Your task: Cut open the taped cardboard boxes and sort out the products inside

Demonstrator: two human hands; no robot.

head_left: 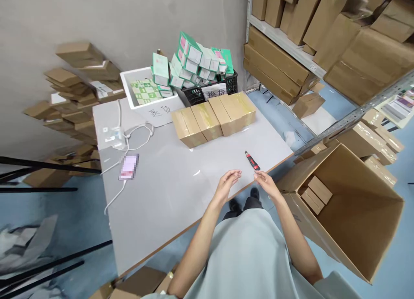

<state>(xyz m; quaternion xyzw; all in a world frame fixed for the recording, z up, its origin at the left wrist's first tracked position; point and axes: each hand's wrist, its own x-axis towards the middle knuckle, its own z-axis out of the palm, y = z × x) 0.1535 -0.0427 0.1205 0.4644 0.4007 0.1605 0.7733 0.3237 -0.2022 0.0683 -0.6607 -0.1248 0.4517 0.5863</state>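
My left hand [227, 183] is held over the front edge of the table, fingers apart and nothing in them. Facing it across a small gap, my right hand [265, 183] is open too and holds nothing. Just beyond the right fingertips lies a red and black box cutter [252, 161] on the white tabletop [168, 178]. Farther back, several taped brown cardboard boxes [207, 120] stand in a row.
Behind the boxes are a white foam bin [155, 111] and a black crate [194, 96] with green-and-white cartons. A phone [128, 167] and white cables lie left. At right stand a large open carton [355, 217] and a loaded shelf [287, 33].
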